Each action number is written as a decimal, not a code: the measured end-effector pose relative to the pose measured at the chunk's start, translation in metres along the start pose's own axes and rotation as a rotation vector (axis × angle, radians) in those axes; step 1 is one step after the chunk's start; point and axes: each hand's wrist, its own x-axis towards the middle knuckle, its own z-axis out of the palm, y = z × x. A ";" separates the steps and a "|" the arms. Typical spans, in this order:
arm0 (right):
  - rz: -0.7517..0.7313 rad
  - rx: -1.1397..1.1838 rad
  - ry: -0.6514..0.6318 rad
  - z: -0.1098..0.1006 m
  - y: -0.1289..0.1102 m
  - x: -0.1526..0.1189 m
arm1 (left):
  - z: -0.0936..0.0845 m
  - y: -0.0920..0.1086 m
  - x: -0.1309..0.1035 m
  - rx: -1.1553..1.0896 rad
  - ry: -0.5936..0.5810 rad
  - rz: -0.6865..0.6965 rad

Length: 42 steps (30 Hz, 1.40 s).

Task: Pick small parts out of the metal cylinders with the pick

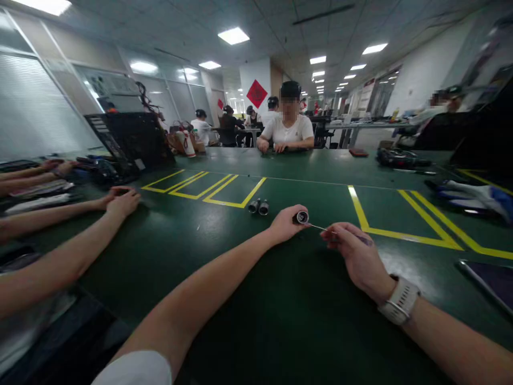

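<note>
My left hand point(285, 223) is closed around a dark cylindrical metal part point(300, 217), its round hollow end turned towards me. In my right hand point(355, 254) is a slim screwdriver point(318, 227), most of its handle hidden by the fingers. The thin shaft points left and its tip meets the cylinder's lower side; whether it sits in a screw is too small to tell. Just left of my left hand, two similar metal cylinders point(258, 207) lie side by side on the green table point(224, 246).
Yellow tape point(412, 237) outlines boxes on the table. A tablet-like device point(489, 286) lies at the right edge, with blue-and-white gloves point(473, 198) beyond. Another person's hands point(122, 200) rest at left. Someone in a white shirt point(290, 131) sits opposite.
</note>
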 end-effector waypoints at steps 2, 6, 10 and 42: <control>0.001 -0.004 -0.002 -0.001 0.000 -0.001 | 0.000 -0.001 0.000 0.009 0.009 -0.010; 0.001 -0.018 -0.039 -0.002 0.001 -0.001 | -0.001 -0.001 0.000 0.050 0.005 -0.030; -0.003 -0.048 -0.094 -0.003 0.001 -0.001 | -0.003 0.002 -0.001 0.111 -0.025 -0.084; 0.034 -0.283 -0.163 0.004 -0.003 -0.004 | -0.005 0.007 -0.002 0.079 -0.101 0.044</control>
